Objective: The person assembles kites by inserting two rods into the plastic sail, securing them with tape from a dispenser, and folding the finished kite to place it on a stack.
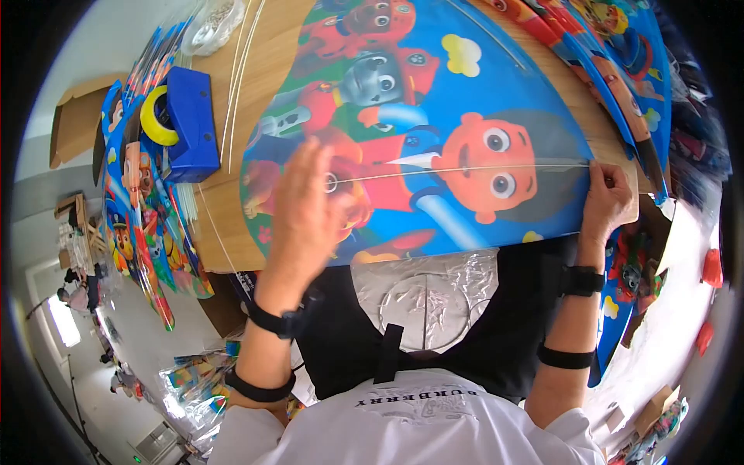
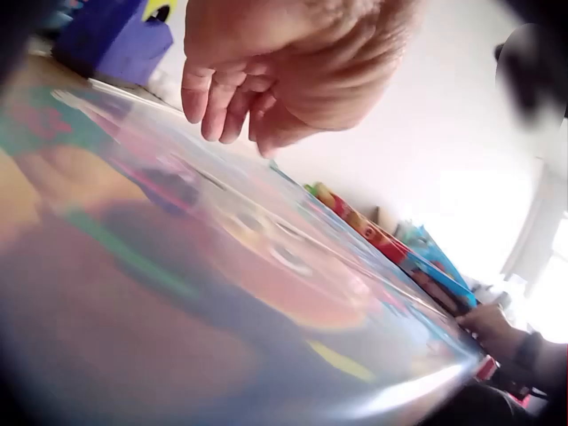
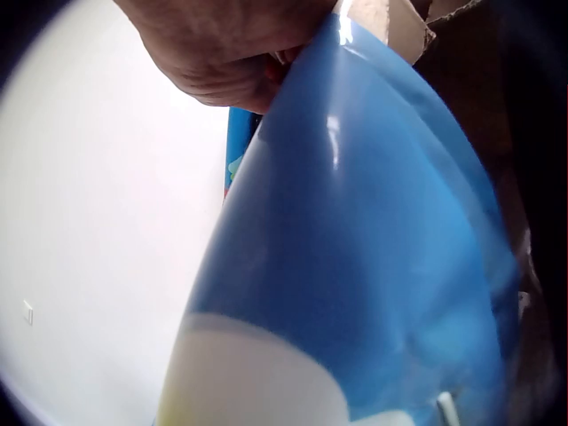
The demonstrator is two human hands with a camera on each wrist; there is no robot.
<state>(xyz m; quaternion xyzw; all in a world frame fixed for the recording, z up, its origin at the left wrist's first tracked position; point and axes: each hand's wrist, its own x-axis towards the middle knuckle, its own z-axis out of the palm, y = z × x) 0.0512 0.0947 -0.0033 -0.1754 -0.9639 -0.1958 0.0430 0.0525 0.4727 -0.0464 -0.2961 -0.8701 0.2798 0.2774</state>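
Note:
A kite of glossy sheet, printed with cartoon characters, lies across the wooden table in the head view. Along its middle runs a thin pale rod, reaching toward the tip at the right. At that tip my right hand pinches the kite's end together with the rod end. The right wrist view has this hand at the top, with the blue sheet curving down from it. My left hand, somewhat blurred, is over the kite's wide end. In the left wrist view its fingers hang relaxed above the sheet, holding nothing.
A blue tape dispenser with a yellow tape roll stands at the table's left edge. Beside it lie loose thin rods and a clear bag. Stacks of printed kites hang at the left and lie at the right.

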